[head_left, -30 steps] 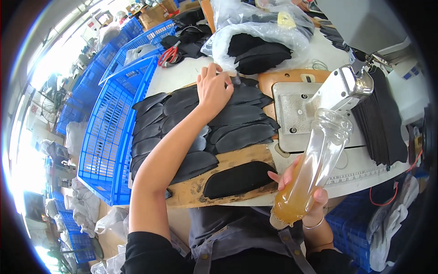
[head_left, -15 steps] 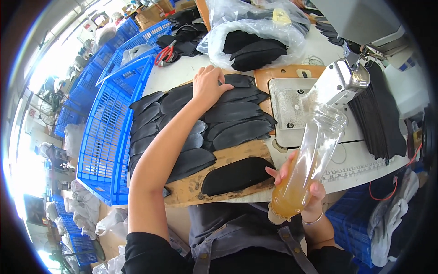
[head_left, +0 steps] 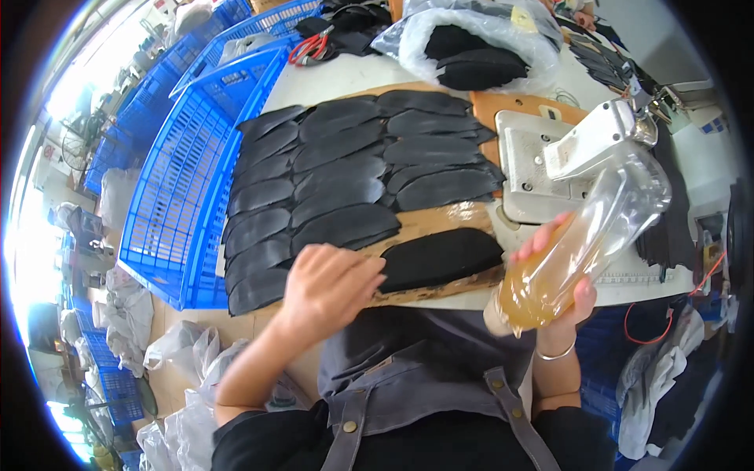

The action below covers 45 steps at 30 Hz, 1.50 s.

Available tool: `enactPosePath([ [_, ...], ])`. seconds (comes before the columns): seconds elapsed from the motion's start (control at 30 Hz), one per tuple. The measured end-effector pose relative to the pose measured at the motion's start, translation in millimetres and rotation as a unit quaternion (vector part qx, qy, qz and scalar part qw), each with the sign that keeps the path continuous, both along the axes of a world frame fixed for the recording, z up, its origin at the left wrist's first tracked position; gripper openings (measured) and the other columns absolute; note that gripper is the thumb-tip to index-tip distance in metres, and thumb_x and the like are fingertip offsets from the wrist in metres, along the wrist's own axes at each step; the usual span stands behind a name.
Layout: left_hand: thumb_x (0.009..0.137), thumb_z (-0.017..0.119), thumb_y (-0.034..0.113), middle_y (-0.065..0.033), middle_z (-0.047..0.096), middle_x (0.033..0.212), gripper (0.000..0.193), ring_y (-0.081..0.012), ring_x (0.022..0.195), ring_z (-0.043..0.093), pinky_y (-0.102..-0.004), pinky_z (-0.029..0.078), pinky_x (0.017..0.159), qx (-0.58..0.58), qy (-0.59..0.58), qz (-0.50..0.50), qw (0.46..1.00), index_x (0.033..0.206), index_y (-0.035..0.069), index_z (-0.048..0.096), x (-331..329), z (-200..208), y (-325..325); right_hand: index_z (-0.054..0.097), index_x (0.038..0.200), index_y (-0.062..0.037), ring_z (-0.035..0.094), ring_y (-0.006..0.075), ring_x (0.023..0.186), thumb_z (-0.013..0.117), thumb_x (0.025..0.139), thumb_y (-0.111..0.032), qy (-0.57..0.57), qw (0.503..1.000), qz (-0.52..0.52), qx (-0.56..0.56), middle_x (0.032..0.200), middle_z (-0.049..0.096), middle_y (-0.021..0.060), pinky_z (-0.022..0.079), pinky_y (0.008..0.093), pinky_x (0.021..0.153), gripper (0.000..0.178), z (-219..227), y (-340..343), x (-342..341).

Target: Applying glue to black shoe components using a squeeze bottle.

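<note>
My right hand (head_left: 577, 302) is wrapped round a clear plastic bottle (head_left: 585, 235) partly filled with cloudy amber liquid. The bottle leans, its pale tip (head_left: 495, 318) pointing down to the left over the table's front edge. My left hand (head_left: 330, 286) has its fingers curled together at the left end of a matte black oval piece (head_left: 444, 259); what they hold, if anything, is hidden. That piece lies on a stained brown board (head_left: 424, 224). Beyond it, several overlapping rows of shinier black pieces (head_left: 338, 180) cover the board.
A white sewing machine (head_left: 601, 141) stands to the right. Behind the rows sit a clear plastic bag (head_left: 416, 43) of black pieces and red-handled scissors (head_left: 310, 49). A blue crate (head_left: 177, 188) stands at the left. Another person's hand (head_left: 585, 20) shows at the far right.
My left hand has come back from the far rows to the near black piece. My right hand still grips the bottle, now more tilted. The view has shifted.
</note>
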State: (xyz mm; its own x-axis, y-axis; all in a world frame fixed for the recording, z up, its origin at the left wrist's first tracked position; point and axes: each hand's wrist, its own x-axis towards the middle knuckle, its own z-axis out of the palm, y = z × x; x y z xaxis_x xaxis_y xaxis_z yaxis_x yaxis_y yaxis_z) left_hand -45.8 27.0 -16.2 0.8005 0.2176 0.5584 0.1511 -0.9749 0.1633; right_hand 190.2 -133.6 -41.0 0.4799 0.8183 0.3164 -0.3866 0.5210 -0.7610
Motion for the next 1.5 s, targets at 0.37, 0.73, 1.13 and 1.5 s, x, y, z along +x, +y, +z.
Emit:
enactPosePath([
  [0.37, 0.063, 0.064, 0.008, -0.0056, 0.064, 0.086, 0.031, -0.0188, 0.076, 0.061, -0.0296, 0.051, 0.067, 0.056, -0.122, -0.001, 0.991, 0.093, 0.002, 0.066, -24.7, -57.3, -13.3, 0.026, 0.135, -0.0059, 0.052, 0.0257, 0.1, 0.071, 0.073, -0.014, -0.362, 0.93, -0.056, 0.034, 0.107, 0.05, 0.0166, 0.045, 0.04, 0.086, 0.078, 16.3, 73.5, -60.1],
  [0.73, 0.06, 0.063, 0.008, -0.0066, 0.06, 0.089, 0.035, -0.0195, 0.079, 0.058, -0.0303, 0.05, 0.069, 0.003, -0.112, -0.01, 0.994, 0.093, 0.0, 0.064, -35.5, -57.4, -13.6, 0.047, 0.121, -0.001, 0.054, 0.0249, 0.101, 0.072, 0.071, -0.018, -0.657, 0.746, -0.037, 0.097, 0.116, 0.052, 0.0153, 0.045, 0.0356, 0.086, 0.058, 25.6, 92.0, -80.6],
  [1.13, 0.061, 0.062, 0.009, -0.004, 0.06, 0.084, 0.03, -0.0165, 0.072, 0.056, -0.0281, 0.047, 0.062, 0.008, -0.131, 0.027, 0.991, 0.09, 0.002, 0.064, -20.2, -62.8, -19.7, 0.028, 0.127, 0.0055, 0.055, 0.0235, 0.102, 0.073, 0.071, -0.013, -0.601, 0.791, -0.094, 0.073, 0.111, 0.053, 0.0169, 0.047, 0.0337, 0.086, 0.075, 25.1, 92.0, -84.6],
  [1.5, 0.061, 0.064, 0.007, -0.0015, 0.058, 0.076, 0.026, -0.0148, 0.065, 0.054, -0.0273, 0.046, 0.059, 0.01, -0.143, 0.048, 0.989, 0.087, 0.004, 0.063, -17.9, -63.6, -20.4, 0.035, 0.126, 0.0, 0.054, 0.021, 0.103, 0.072, 0.072, -0.004, -0.472, 0.837, -0.266, -0.079, 0.112, 0.053, 0.0153, 0.045, 0.0327, 0.089, 0.065, 27.1, 57.9, -27.6],
])
